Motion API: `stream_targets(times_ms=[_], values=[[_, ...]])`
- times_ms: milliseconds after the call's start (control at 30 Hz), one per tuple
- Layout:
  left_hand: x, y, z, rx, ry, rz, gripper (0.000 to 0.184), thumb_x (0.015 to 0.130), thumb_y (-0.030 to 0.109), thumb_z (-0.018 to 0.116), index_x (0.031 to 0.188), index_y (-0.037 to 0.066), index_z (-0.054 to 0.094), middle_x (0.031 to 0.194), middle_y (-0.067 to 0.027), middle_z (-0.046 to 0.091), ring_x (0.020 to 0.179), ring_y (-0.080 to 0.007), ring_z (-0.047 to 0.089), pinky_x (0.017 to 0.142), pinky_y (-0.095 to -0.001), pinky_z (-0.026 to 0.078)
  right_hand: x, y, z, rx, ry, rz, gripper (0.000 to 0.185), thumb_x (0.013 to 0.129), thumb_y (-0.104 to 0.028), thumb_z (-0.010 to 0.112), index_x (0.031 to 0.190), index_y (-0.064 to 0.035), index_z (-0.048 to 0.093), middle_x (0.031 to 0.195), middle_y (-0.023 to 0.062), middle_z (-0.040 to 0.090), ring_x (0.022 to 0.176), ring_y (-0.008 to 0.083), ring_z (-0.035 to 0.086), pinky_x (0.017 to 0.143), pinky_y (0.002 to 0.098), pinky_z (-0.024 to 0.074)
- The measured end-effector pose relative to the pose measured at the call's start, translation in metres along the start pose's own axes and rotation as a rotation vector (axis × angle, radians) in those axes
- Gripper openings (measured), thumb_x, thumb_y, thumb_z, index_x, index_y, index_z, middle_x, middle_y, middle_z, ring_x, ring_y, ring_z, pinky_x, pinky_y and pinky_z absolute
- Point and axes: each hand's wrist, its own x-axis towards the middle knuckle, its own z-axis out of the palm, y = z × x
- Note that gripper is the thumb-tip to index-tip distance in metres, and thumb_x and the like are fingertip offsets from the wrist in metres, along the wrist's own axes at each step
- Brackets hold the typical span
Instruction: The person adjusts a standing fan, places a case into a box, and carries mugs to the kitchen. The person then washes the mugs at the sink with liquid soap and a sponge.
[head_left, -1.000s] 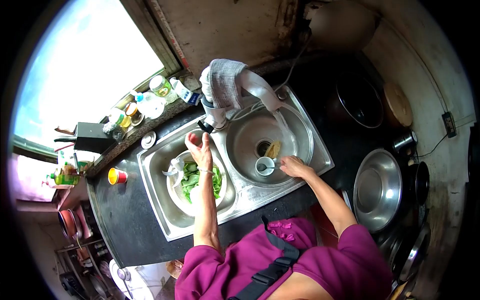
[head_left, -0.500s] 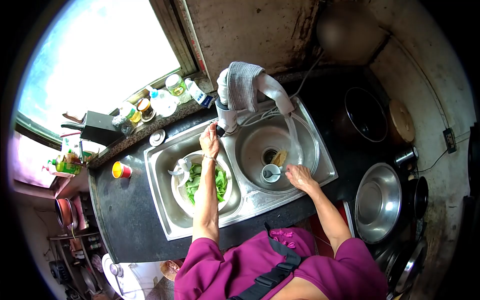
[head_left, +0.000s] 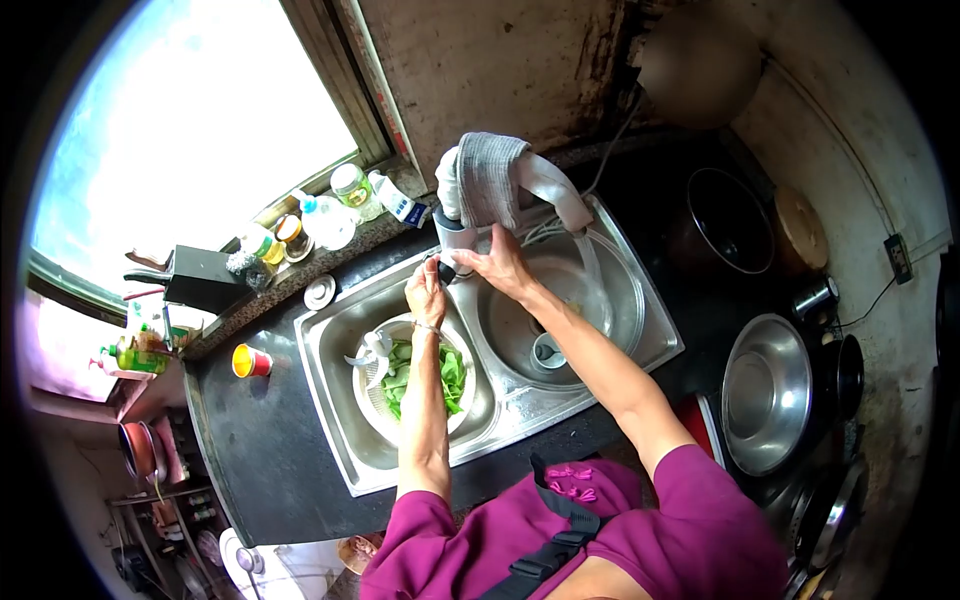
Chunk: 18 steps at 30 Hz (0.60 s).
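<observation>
My left hand [head_left: 426, 292] is closed at the black faucet handle [head_left: 447, 271], fingertips against it. My right hand [head_left: 502, 262] reaches to the faucet body [head_left: 456, 236], its thumb and fingers spread apart; the thumb points at the faucet base. A grey cloth [head_left: 490, 180] is draped over the faucet neck, and water [head_left: 594, 262] falls from the spout into the right basin [head_left: 628, 300]. In that basin stands a small white cup [head_left: 548, 352] with something dark in it. Below my left hand, a white colander [head_left: 378, 420] in the left basin holds green leaves [head_left: 455, 378].
Bottles and jars [head_left: 328, 222] line the window sill beside a black knife block [head_left: 195, 278]. An orange-and-yellow cup [head_left: 251, 361] stands on the dark counter [head_left: 265, 450]. At the right are a steel bowl [head_left: 766, 395], a dark pot [head_left: 730, 222] and a round wooden board [head_left: 801, 230].
My right hand has left the white cup and moved up and left to the faucet. My left hand stays by the handle. My right forearm now covers most of the yellowish piece in the basin.
</observation>
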Motion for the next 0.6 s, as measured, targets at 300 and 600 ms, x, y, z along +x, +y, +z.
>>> stream_targets(times_ms=[300,600], values=[[0.001,0.011,-0.007,0.099,0.007,-0.013,0.047,0.090,0.047,0.043,0.096,0.006,0.067,0.063,-0.0104,0.059,0.059,-0.0162,0.054,0.058,-0.0315,0.043,0.027,0.014,0.042,-0.119,0.038,0.196,0.057,0.062,-0.037,0.076,0.098,0.0034,0.057,0.093,0.0249,0.058,0.090,0.0381,0.056,0.075,0.0406,0.0451],[0.018,0.009,-0.007,-0.130,-0.028,-0.222,0.060,0.089,0.055,0.039,0.088,0.002,0.068,0.058,-0.0029,0.056,0.050,-0.0102,0.049,0.048,-0.0261,0.039,0.028,0.023,0.042,-0.129,0.146,0.047,0.047,0.063,-0.043,0.073,0.073,0.0019,0.064,0.069,0.0207,0.062,0.071,0.0367,0.061,0.065,0.0425,0.0468]])
